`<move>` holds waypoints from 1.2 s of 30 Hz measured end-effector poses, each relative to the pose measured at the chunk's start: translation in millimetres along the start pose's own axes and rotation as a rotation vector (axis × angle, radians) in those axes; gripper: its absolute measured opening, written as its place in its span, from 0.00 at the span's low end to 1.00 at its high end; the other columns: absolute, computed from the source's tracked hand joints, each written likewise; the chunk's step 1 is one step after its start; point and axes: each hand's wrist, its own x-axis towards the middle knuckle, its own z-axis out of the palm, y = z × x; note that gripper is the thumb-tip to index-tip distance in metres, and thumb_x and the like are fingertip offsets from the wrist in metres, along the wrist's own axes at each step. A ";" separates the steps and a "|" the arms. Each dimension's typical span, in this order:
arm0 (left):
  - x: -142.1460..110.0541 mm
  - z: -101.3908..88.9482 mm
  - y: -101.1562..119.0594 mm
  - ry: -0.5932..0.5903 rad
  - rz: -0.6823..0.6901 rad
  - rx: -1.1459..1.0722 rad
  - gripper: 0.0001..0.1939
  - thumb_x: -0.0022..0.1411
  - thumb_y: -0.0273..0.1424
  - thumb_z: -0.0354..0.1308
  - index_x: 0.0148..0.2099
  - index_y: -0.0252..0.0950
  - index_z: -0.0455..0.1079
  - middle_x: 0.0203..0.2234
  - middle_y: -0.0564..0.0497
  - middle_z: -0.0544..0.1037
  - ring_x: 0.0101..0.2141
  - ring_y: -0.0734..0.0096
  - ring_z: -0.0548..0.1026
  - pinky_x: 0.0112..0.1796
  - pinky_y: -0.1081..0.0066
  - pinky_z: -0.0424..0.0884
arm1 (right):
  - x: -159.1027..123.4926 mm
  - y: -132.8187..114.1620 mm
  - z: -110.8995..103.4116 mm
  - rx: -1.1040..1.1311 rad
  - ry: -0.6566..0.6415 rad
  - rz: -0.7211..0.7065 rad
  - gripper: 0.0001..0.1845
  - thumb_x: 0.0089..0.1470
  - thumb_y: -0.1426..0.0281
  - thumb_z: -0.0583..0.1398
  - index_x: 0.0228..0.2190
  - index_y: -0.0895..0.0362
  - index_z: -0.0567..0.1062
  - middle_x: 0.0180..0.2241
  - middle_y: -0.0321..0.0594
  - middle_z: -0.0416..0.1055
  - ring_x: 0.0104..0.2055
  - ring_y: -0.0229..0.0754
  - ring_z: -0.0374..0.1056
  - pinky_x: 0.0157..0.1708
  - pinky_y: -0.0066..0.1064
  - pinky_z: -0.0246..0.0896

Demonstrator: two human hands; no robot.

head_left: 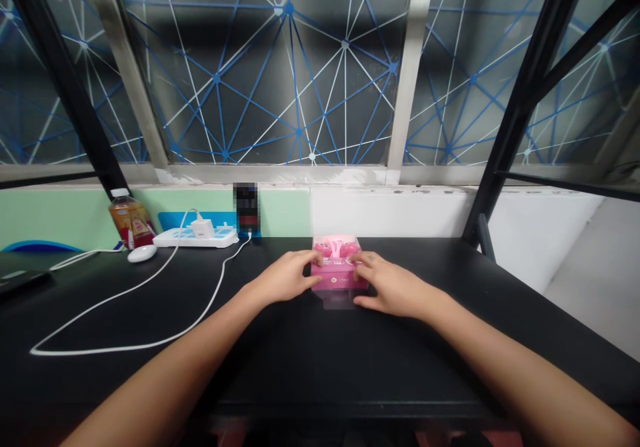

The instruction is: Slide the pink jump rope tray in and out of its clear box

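Observation:
A pink box (336, 278) with a clear upper part stands on the black desk in front of me. Pink rounded shapes (336, 247) show through its clear part; they look like headphones, but I cannot make them out fully. My left hand (287, 275) grips the box's left side, fingertips on the upper corner and thumb by the front face. From the right, my right hand (387, 284) has bent fingers against the box, its thumb held lower and apart. A pale see-through patch (339, 300) lies before the box, either a plastic flap or a reflection.
On the black desk (350, 367), a white cable (125, 349) loops at left. Behind it are a white power strip (173, 237) with a charger (203, 228), a white mouse (143, 254), a drink bottle (133, 220) and a blurred-out upright device (247, 208). Black frame posts (515, 114) flank the desk.

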 end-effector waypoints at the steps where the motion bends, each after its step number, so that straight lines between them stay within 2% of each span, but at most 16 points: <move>1: 0.2 0.3 -0.4 0.007 0.001 0.002 0.09 0.60 0.32 0.58 0.44 0.39 0.69 0.45 0.49 0.76 0.45 0.62 0.74 0.45 0.65 0.69 | -0.8 0.1 -0.7 0.018 -0.009 0.000 0.23 0.51 0.60 0.63 0.46 0.58 0.72 0.60 0.52 0.58 0.64 0.56 0.51 0.57 0.46 0.59; 3: 0.6 1.4 -2.0 0.019 -0.004 0.000 0.09 0.59 0.32 0.59 0.43 0.39 0.69 0.43 0.50 0.77 0.44 0.63 0.74 0.45 0.65 0.68 | -2.6 0.6 -1.2 0.041 -0.022 0.008 0.29 0.49 0.57 0.64 0.50 0.57 0.69 0.62 0.52 0.55 0.65 0.56 0.49 0.57 0.45 0.59; 6: 1.1 2.4 -3.9 0.025 -0.017 -0.015 0.09 0.60 0.33 0.59 0.43 0.39 0.69 0.41 0.51 0.77 0.43 0.64 0.75 0.45 0.66 0.69 | -3.5 0.9 -0.5 0.013 -0.021 0.005 0.29 0.50 0.58 0.64 0.51 0.58 0.68 0.62 0.53 0.54 0.65 0.57 0.49 0.57 0.46 0.59; 9: 1.0 0.5 -1.8 0.008 -0.016 -0.011 0.08 0.61 0.35 0.58 0.42 0.39 0.68 0.42 0.51 0.77 0.42 0.64 0.75 0.43 0.67 0.69 | -1.6 -0.6 -0.4 -0.022 0.010 -0.009 0.20 0.54 0.62 0.61 0.47 0.59 0.70 0.56 0.54 0.63 0.60 0.57 0.56 0.53 0.46 0.61; 11: 0.6 -1.8 1.8 -0.010 0.000 -0.004 0.08 0.63 0.36 0.55 0.42 0.39 0.69 0.43 0.50 0.76 0.43 0.64 0.74 0.42 0.68 0.69 | 0.3 -1.2 -0.7 -0.028 0.055 0.020 0.11 0.58 0.68 0.56 0.42 0.58 0.70 0.46 0.50 0.70 0.52 0.52 0.65 0.48 0.45 0.65; 13: -0.1 -3.4 5.4 -0.023 0.026 -0.005 0.09 0.64 0.36 0.54 0.45 0.39 0.69 0.46 0.49 0.75 0.45 0.64 0.73 0.43 0.68 0.69 | 1.5 -0.1 -0.5 0.008 0.107 0.052 0.08 0.58 0.72 0.54 0.40 0.57 0.70 0.39 0.46 0.70 0.44 0.48 0.67 0.45 0.42 0.66; 15: -0.5 -3.1 7.2 -0.030 0.047 -0.003 0.14 0.63 0.37 0.56 0.49 0.40 0.68 0.49 0.48 0.73 0.47 0.62 0.72 0.45 0.66 0.69 | 1.8 2.9 1.3 0.075 0.154 0.057 0.12 0.57 0.72 0.55 0.44 0.56 0.69 0.43 0.46 0.69 0.46 0.47 0.67 0.47 0.42 0.65; 17: -0.5 -0.9 6.6 -0.021 0.054 0.000 0.17 0.61 0.37 0.58 0.52 0.41 0.68 0.52 0.47 0.71 0.49 0.61 0.71 0.46 0.65 0.68 | 1.2 7.1 4.6 0.121 0.176 0.061 0.19 0.57 0.71 0.57 0.50 0.54 0.67 0.53 0.48 0.64 0.54 0.49 0.62 0.54 0.45 0.61; 20: 0.3 3.3 3.3 -0.004 0.068 -0.013 0.14 0.62 0.34 0.58 0.50 0.42 0.69 0.54 0.48 0.70 0.50 0.60 0.70 0.48 0.63 0.68 | 0.5 13.0 10.8 0.148 0.138 0.081 0.23 0.60 0.68 0.55 0.56 0.51 0.65 0.60 0.46 0.57 0.61 0.50 0.57 0.59 0.47 0.55; 25: -0.2 4.5 1.7 0.009 0.042 -0.060 0.14 0.62 0.34 0.57 0.50 0.42 0.69 0.56 0.48 0.67 0.54 0.59 0.68 0.51 0.61 0.67 | 1.7 16.1 15.8 0.177 0.129 0.074 0.23 0.62 0.67 0.53 0.57 0.53 0.65 0.60 0.47 0.59 0.60 0.49 0.59 0.60 0.47 0.55; 30: -0.3 2.4 2.8 -0.039 0.041 -0.066 0.14 0.61 0.28 0.53 0.49 0.41 0.68 0.55 0.48 0.69 0.55 0.59 0.66 0.50 0.61 0.67 | 1.3 16.9 14.0 0.212 0.097 0.076 0.24 0.61 0.69 0.52 0.59 0.53 0.64 0.62 0.45 0.57 0.63 0.48 0.55 0.62 0.46 0.52; 36: 0.5 2.6 4.4 -0.039 0.022 -0.070 0.20 0.55 0.22 0.50 0.49 0.40 0.68 0.56 0.47 0.68 0.55 0.60 0.67 0.48 0.62 0.69 | -1.7 18.7 9.6 0.269 0.038 0.101 0.31 0.56 0.76 0.52 0.61 0.54 0.61 0.65 0.45 0.51 0.66 0.46 0.49 0.65 0.44 0.45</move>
